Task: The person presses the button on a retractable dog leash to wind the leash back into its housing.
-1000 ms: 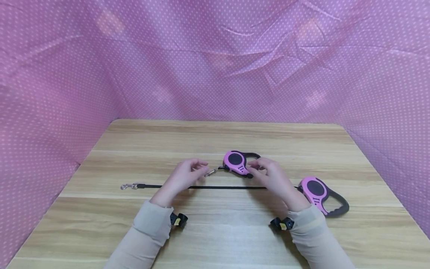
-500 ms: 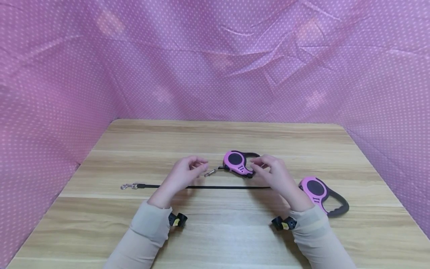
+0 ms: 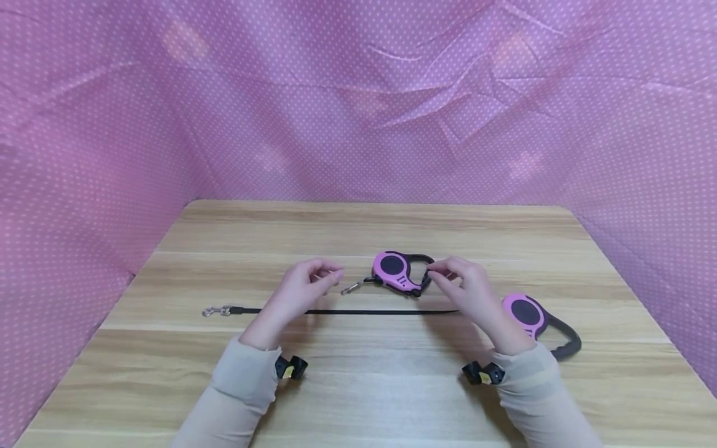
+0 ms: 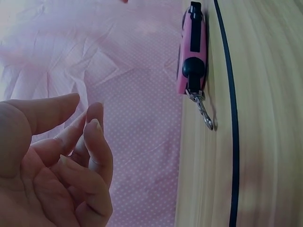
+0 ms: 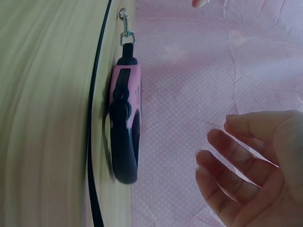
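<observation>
A pink and black retractable dog leash [image 3: 392, 266] lies mid-table, its metal snap hook [image 3: 351, 287] pointing left. In front of it a black leash strap [image 3: 370, 312] runs straight across the table. It ends in a second snap hook [image 3: 215, 310] on the left and leads toward another pink retractable leash [image 3: 525, 312], partly hidden by the right forearm. My left hand [image 3: 305, 283] hovers left of the middle leash, fingers loosely bent, holding nothing. My right hand [image 3: 462, 283] is raised by that leash's handle [image 5: 124, 156], loosely bent and holding nothing; the right wrist view shows a gap between them.
The wood-grain table [image 3: 358, 398] fills the lower part of the head view. A pink dotted cloth [image 3: 358, 124] hangs behind it and at both sides. A small black camera sits on each wrist, the left camera [image 3: 291, 367] and the right camera [image 3: 483, 373].
My right hand has moved right, away from the middle leash's handle, and my left hand has drifted slightly left. The leashes lie as before.
</observation>
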Available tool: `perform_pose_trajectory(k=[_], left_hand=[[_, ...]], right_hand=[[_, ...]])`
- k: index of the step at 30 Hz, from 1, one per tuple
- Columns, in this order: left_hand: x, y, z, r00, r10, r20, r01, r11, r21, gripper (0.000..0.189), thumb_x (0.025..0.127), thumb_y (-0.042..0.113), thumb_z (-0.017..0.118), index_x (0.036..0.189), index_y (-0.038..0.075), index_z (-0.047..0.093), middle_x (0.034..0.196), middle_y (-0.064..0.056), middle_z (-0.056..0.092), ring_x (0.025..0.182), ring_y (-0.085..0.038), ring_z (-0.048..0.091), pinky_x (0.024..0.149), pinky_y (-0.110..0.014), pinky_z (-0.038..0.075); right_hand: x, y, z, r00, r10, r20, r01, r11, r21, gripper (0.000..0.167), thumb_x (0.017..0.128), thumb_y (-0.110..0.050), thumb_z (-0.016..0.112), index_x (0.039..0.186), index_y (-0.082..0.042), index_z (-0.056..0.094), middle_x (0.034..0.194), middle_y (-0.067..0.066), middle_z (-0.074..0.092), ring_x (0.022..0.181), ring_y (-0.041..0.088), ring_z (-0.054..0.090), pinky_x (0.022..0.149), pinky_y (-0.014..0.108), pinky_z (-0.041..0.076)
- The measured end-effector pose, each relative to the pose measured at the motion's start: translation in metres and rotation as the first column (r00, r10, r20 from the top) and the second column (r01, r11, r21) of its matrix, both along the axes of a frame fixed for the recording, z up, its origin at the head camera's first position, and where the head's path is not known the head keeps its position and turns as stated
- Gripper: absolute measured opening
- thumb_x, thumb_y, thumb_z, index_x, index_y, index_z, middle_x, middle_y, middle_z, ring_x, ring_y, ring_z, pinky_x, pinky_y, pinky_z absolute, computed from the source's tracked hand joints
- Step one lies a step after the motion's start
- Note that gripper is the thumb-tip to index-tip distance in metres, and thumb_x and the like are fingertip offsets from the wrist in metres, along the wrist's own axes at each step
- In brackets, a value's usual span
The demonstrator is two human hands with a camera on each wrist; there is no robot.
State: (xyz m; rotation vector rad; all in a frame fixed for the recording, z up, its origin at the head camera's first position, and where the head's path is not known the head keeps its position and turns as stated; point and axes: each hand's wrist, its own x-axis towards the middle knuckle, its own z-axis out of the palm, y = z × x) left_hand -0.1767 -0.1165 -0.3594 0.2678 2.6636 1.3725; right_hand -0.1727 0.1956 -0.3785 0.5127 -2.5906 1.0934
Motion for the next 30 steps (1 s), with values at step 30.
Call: perform_pose_trajectory(k=[30], left_hand=[[0.011,-0.035,-0.006,0.996,0.053,-0.071,-0.056,0.998,-0.040,0.030,0.099,0.031,0.060,0.118,0.009,0.069,0.104,-0.007,0.072,0.089,-0.018,0.061,0.078,-0.031,0.050]], right_hand=[[0.028,0.044,0.001,0.981,-0.194,0.008,0.191,0.970,0.150,0.022,0.093,-0.025,0.069,0.104,-0.006,0.073,0.092,0.006,0.073,0.090,0.026,0.067,0.076,0.044,0.053]])
